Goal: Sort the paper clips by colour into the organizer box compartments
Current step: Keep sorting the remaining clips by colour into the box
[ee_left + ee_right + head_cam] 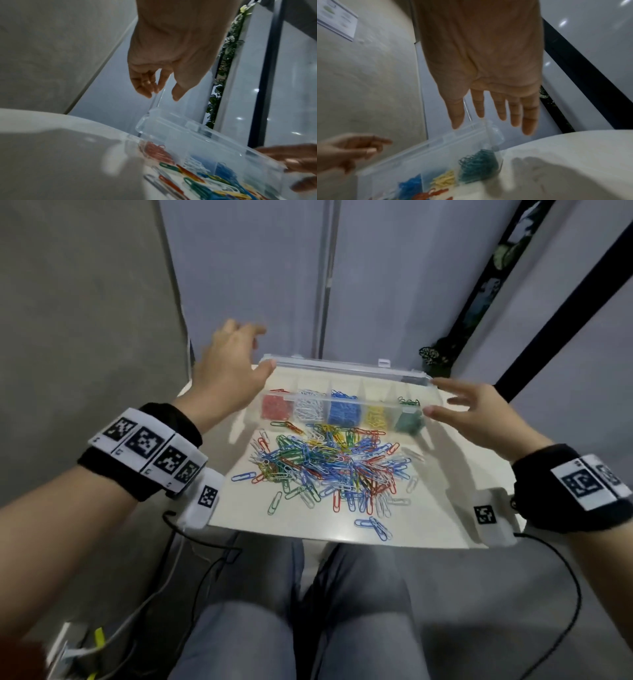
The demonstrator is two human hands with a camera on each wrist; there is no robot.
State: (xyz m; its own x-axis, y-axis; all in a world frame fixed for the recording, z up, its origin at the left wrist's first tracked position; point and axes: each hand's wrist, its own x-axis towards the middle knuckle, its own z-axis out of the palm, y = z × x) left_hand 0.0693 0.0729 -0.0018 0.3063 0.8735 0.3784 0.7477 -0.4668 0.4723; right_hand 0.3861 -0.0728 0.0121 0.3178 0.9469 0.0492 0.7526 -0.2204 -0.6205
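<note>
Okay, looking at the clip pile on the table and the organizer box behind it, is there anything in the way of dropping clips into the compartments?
Nothing visible blocks it. The organizer box sits just behind the pile of paper clips, and its clear lid stands raised at the back, leaving the compartments open from above. The left hand and right hand flank the box's ends, not over the compartments.

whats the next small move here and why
Probably bring one of the hands down to the pile and pinch a single clip. Left hand and right hand both hover open at the ends of the box, holding nothing. The box lid is open, its compartments already hold red, white, blue, yellow and green, and many mixed clips still lie on the table.
</note>
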